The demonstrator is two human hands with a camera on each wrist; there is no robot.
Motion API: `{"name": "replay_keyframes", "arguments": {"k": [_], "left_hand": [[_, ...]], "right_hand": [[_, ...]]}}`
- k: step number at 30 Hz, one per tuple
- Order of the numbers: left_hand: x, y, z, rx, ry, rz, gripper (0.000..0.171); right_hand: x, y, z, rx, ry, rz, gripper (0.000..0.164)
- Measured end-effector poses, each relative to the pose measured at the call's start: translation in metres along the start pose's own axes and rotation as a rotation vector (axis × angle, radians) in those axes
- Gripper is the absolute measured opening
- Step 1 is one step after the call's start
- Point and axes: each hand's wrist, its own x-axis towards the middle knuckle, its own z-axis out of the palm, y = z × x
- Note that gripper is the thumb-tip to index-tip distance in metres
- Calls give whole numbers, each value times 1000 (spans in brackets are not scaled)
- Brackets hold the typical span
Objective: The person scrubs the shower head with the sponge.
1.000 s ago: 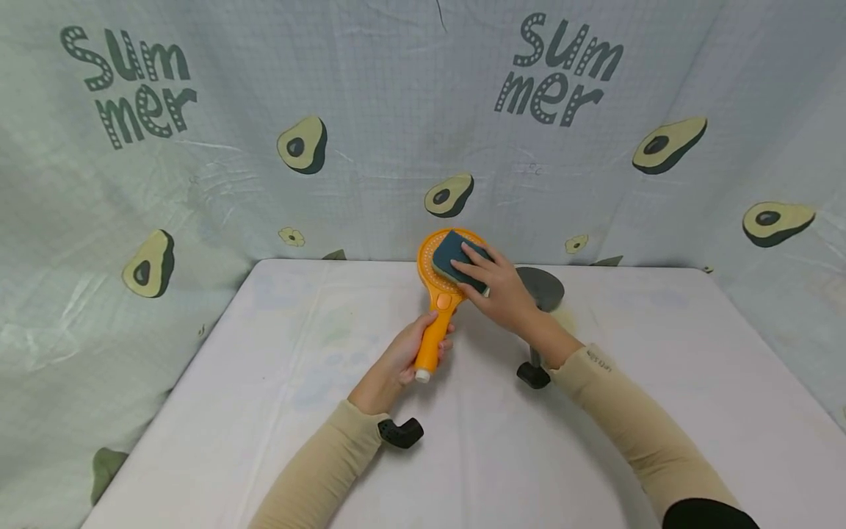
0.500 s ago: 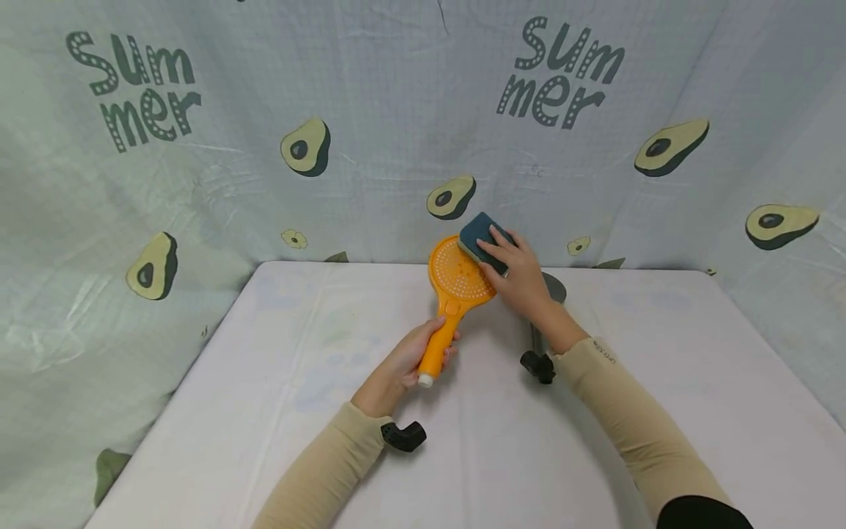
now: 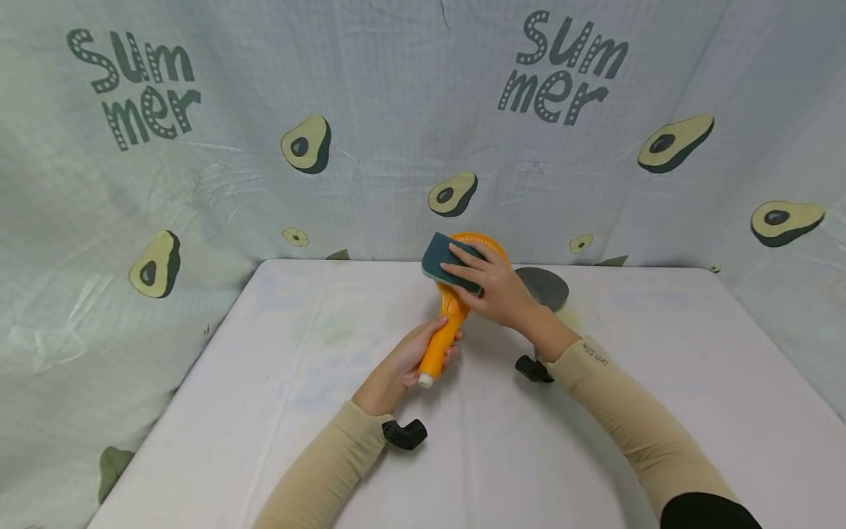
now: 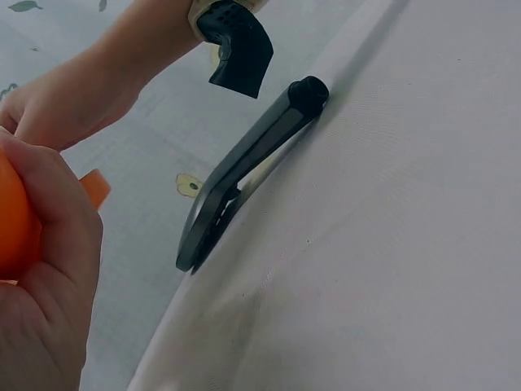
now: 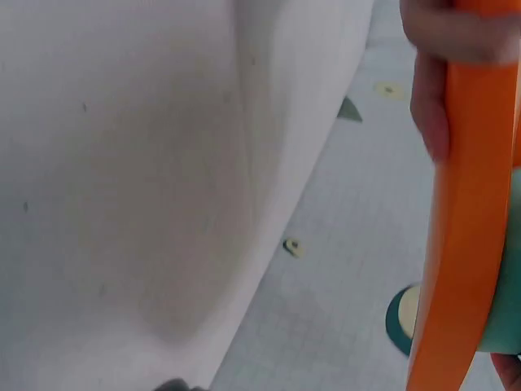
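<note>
An orange handheld shower head is held above the table by its handle, with its white end towards me. My left hand grips that handle, and its fingers also show in the right wrist view. My right hand holds a dark blue-green sponge against the perforated round face, fingers spread over the top and thumb at the near edge. The sponge covers much of the face and sticks out past its left rim. In the right wrist view, the sponge's paler side lies against the orange head.
A dark grey handheld shower head lies on the white-covered table behind my right wrist, partly hidden by it. Its handle shows fully in the left wrist view. A printed fabric backdrop hangs right behind the table's far edge.
The sponge first slid right to the face's upper right rim, uncovering the holes, then came back left across it. My left hand and the orange shower head shifted only slightly right.
</note>
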Motion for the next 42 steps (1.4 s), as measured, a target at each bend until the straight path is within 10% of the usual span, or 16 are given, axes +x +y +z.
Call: {"name": "replay_keyframes", "arguments": {"k": [10,21,32,42], "left_hand": [[1,-2,0,45,-5,-4,47],[0,-3,0,16,11,1,52],[6,-3,5,47,-1,6,45],[1,-3,2,18,-31,16,46]], "right_hand": [[-3,20,-14,-45,32,307,45],[-2,0,-2,-33,-38,40,47],[-4,23,-22,-75,43,285,44],[-2,-9,1,-63,-14,-4,44]]}}
